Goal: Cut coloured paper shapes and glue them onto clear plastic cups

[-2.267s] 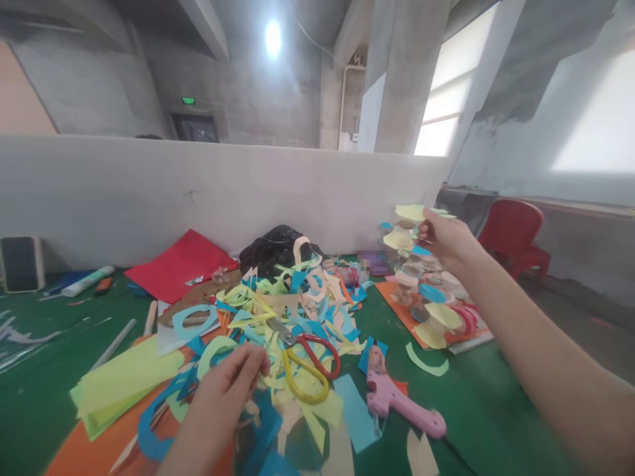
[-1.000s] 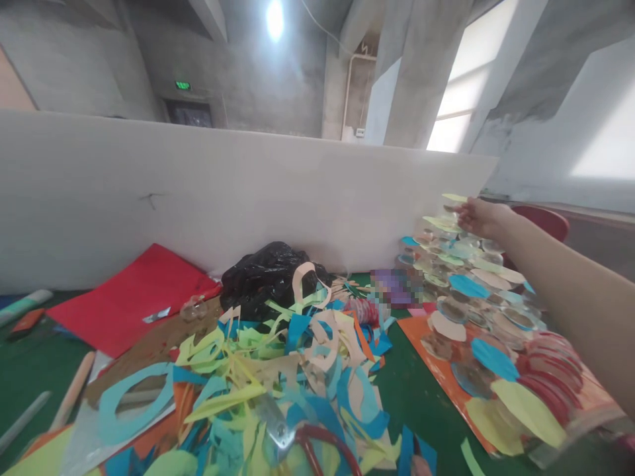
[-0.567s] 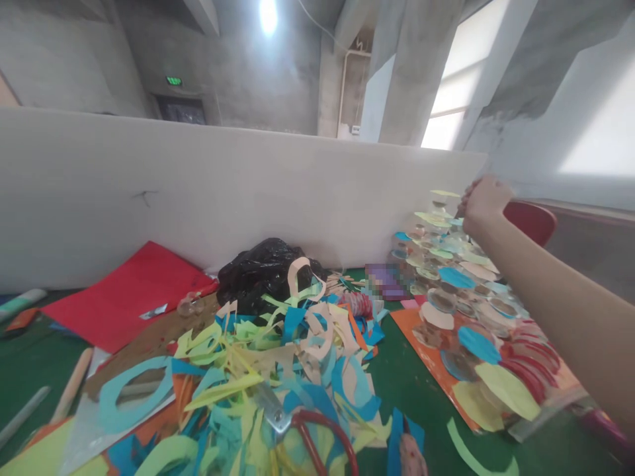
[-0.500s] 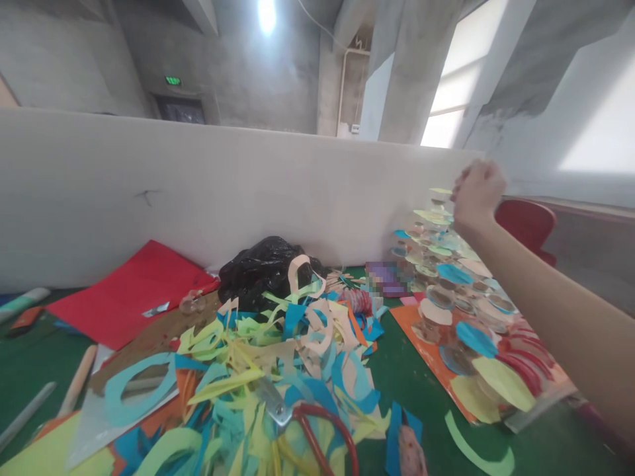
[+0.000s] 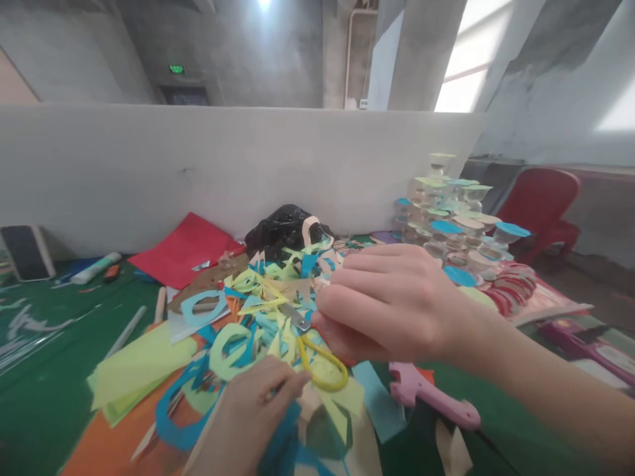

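Observation:
My right hand (image 5: 384, 304) is over the paper scraps in the middle, its fingers curled closed and the back of the hand toward me. Its grip is hidden. Low in the view, my left hand (image 5: 253, 410) is curled over the scraps, thumb and forefinger together; whatever they pinch cannot be made out. Between the hands lies a pair of scissors (image 5: 297, 319), its yellow handle loop showing and the other loop hidden. Cut paper strips and rings (image 5: 238, 350) in green, blue and cream surround both hands. A pink glue gun (image 5: 441, 400) lies below my right wrist.
A tiered stack of clear cups with coloured paper discs (image 5: 446, 205) stands at the back right, near a red chair (image 5: 538, 205). A black plastic bag (image 5: 282, 225) and red sheet (image 5: 186, 248) lie before the white partition (image 5: 248, 165). Green-yellow paper (image 5: 143, 363) lies left.
My right hand has come down from the top of the cup stack to above the scraps. My left hand has come into view. The camera has shifted, bringing the glue gun into view.

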A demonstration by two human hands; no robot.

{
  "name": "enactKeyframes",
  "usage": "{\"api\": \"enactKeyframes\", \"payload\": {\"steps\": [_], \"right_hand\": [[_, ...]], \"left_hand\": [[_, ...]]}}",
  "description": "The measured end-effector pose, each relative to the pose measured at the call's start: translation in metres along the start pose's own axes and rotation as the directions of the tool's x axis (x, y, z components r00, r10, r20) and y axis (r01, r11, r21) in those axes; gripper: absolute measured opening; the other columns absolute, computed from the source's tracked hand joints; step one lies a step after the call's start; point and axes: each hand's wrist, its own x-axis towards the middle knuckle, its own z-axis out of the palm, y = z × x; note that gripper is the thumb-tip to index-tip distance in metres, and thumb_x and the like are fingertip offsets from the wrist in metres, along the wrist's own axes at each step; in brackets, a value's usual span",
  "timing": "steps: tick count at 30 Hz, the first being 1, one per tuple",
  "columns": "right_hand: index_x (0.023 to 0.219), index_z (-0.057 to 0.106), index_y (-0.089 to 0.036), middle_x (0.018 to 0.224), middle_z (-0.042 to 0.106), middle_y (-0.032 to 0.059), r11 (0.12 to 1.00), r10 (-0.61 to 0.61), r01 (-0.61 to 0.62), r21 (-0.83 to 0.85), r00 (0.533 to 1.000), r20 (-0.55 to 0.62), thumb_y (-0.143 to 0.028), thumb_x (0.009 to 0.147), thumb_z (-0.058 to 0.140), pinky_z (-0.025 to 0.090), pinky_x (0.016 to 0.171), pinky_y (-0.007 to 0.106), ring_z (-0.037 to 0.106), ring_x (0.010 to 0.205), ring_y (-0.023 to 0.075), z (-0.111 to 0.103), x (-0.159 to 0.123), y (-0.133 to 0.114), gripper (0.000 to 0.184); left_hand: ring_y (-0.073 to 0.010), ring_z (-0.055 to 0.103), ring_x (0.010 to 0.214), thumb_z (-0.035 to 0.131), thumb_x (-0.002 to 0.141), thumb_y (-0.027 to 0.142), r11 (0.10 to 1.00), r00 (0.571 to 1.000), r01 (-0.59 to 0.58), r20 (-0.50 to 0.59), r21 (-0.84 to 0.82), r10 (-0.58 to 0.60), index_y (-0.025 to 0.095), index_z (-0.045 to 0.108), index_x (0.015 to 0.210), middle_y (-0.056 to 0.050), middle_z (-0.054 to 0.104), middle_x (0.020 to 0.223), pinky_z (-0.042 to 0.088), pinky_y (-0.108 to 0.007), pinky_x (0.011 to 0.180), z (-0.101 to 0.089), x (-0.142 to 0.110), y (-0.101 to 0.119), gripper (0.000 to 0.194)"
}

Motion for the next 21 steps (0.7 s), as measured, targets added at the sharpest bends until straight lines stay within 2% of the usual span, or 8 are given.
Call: {"api": "enactKeyframes", "payload": {"steps": [4, 6, 9, 12, 15, 17, 19, 21], "right_hand": [[0.064, 0.047, -0.019, 0.054, 0.044, -0.0046, 0.982, 0.139, -0.146, 0.117, 0.988, 0.064, -0.015, 0.095, 0.043, 0.025, 0.05, 0.026, 0.035, 0.051, 0.0089, -0.008, -0.006, -0.034, 0.032], [0.064, 0.048, -0.019, 0.054, 0.044, -0.0045, 0.965, 0.188, -0.201, 0.171, 0.978, 0.09, -0.018, 0.096, 0.042, 0.026, 0.051, 0.025, 0.036, 0.051, 0.0089, -0.005, -0.011, -0.048, 0.032], [0.065, 0.048, -0.018, 0.054, 0.044, -0.0047, 0.946, 0.231, -0.248, 0.209, 0.967, 0.103, -0.019, 0.098, 0.041, 0.025, 0.052, 0.025, 0.035, 0.051, 0.0087, 0.006, -0.018, -0.061, 0.033], [0.066, 0.047, -0.018, 0.053, 0.043, -0.005, 0.942, 0.257, -0.27, 0.201, 0.962, 0.09, -0.02, 0.099, 0.04, 0.022, 0.051, 0.025, 0.034, 0.05, 0.0088, 0.016, -0.022, -0.065, 0.033], [0.066, 0.046, -0.018, 0.053, 0.041, -0.0047, 0.924, 0.304, -0.323, 0.202, 0.945, 0.122, -0.021, 0.099, 0.04, 0.02, 0.05, 0.025, 0.032, 0.05, 0.0092, 0.02, -0.026, -0.065, 0.034], [0.066, 0.046, -0.018, 0.054, 0.041, -0.0045, 0.906, 0.343, -0.369, 0.207, 0.927, 0.151, -0.022, 0.099, 0.039, 0.019, 0.05, 0.026, 0.03, 0.05, 0.0095, 0.023, -0.028, -0.067, 0.033], [0.067, 0.047, -0.018, 0.055, 0.041, -0.0042, 0.892, 0.363, -0.396, 0.219, 0.915, 0.176, -0.021, 0.098, 0.038, 0.019, 0.05, 0.026, 0.029, 0.05, 0.0097, 0.029, -0.03, -0.071, 0.033], [0.067, 0.048, -0.018, 0.055, 0.042, -0.004, 0.885, 0.365, -0.404, 0.23, 0.911, 0.193, -0.021, 0.098, 0.037, 0.019, 0.05, 0.026, 0.03, 0.05, 0.0098, 0.038, -0.031, -0.077, 0.033]], "left_hand": [[-0.0153, 0.047, 0.055, 0.042, 0.091, 0.05, 0.998, 0.998, -0.017, -0.051, 0.058, 0.02, 0.02, 0.047, 0.051, 0.0, 0.049, 0.052, 0.036, -0.028, 0.055, 0.001, 0.002, -0.003, 0.05], [-0.0178, 0.052, 0.062, 0.04, 0.093, 0.046, 0.994, 0.995, -0.067, -0.062, 0.081, 0.072, 0.021, 0.051, 0.055, -0.001, 0.054, 0.057, 0.04, -0.03, 0.061, 0.001, 0.004, -0.007, 0.047], [-0.0225, 0.058, 0.094, 0.037, 0.095, 0.033, 0.974, 0.977, -0.208, -0.021, 0.089, 0.21, 0.021, 0.067, 0.087, -0.006, 0.067, 0.093, 0.045, -0.036, 0.085, 0.001, 0.007, -0.011, 0.033], [-0.0226, 0.052, 0.115, 0.035, 0.096, 0.025, 0.958, 0.961, -0.265, -0.053, 0.112, 0.272, 0.024, 0.061, 0.118, -0.008, 0.061, 0.12, 0.042, -0.038, 0.098, -0.007, 0.006, -0.007, 0.034], [-0.0222, 0.052, 0.115, 0.041, 0.095, 0.031, 0.957, 0.935, -0.214, -0.243, 0.195, 0.259, 0.026, 0.053, 0.128, -0.008, 0.059, 0.121, 0.044, -0.037, 0.099, -0.031, 0.001, -0.005, 0.036], [-0.0225, 0.053, 0.115, 0.04, 0.095, 0.035, 0.954, 0.902, -0.121, -0.37, 0.274, 0.221, 0.025, 0.055, 0.124, -0.007, 0.059, 0.121, 0.043, -0.037, 0.1, -0.055, -0.001, -0.016, 0.035], [-0.0247, 0.051, 0.119, 0.037, 0.094, 0.039, 0.91, 0.906, -0.06, -0.36, 0.409, 0.221, 0.024, 0.058, 0.12, -0.008, 0.059, 0.123, 0.039, -0.04, 0.104, -0.08, -0.006, -0.042, 0.037], [-0.0289, 0.051, 0.122, 0.038, 0.092, 0.044, 0.847, 0.945, 0.033, -0.292, 0.531, 0.146, 0.022, 0.059, 0.121, -0.01, 0.059, 0.125, 0.036, -0.045, 0.106, -0.099, -0.012, -0.077, 0.042]]}}
